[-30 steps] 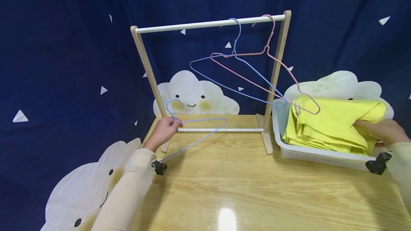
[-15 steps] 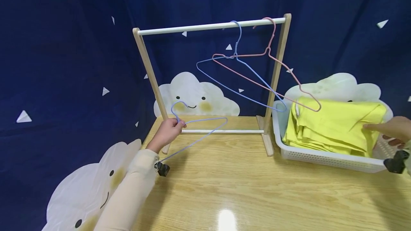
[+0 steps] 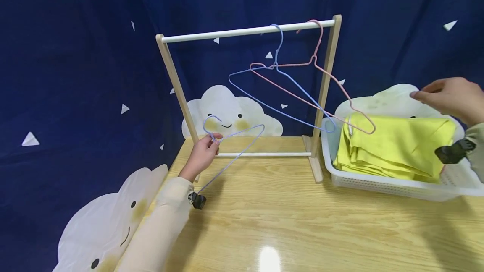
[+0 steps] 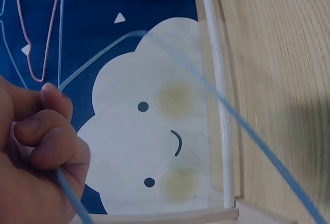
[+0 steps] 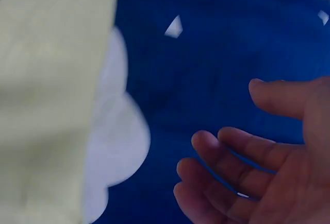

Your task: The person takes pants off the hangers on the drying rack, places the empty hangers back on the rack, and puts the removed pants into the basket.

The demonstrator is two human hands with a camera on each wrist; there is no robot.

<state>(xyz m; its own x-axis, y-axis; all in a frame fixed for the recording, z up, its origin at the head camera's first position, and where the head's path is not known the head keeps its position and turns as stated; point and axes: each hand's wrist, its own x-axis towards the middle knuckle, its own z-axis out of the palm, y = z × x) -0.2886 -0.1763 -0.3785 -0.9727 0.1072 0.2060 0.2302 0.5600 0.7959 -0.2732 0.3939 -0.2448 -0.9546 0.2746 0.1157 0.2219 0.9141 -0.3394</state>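
My left hand (image 3: 204, 152) grips a blue wire hanger (image 3: 242, 154) near the base of its hook, in front of the rack's left post. In the left wrist view, curled fingers (image 4: 56, 136) wrap the blue wire. My right hand (image 3: 451, 98) is in the air above the basket, holding nothing; the right wrist view shows its fingers (image 5: 242, 167) loosely spread. Folded yellow cloth (image 3: 397, 146) lies in the white basket (image 3: 389, 184) below it. Another blue hanger (image 3: 277, 104) and a pink hanger (image 3: 344, 89) hang from the rack's bar.
A small clothes rack with a white top bar (image 3: 227, 33) and wooden posts stands at the back of the wooden table (image 3: 302, 221). Behind it hangs a dark blue curtain (image 3: 94, 53) with white triangles and cloud cut-outs (image 3: 227, 104).
My right hand has left the yellow cloth, moving right and then up above the basket. The left hand has shifted slightly right, and the far end of its hanger has tilted upward.
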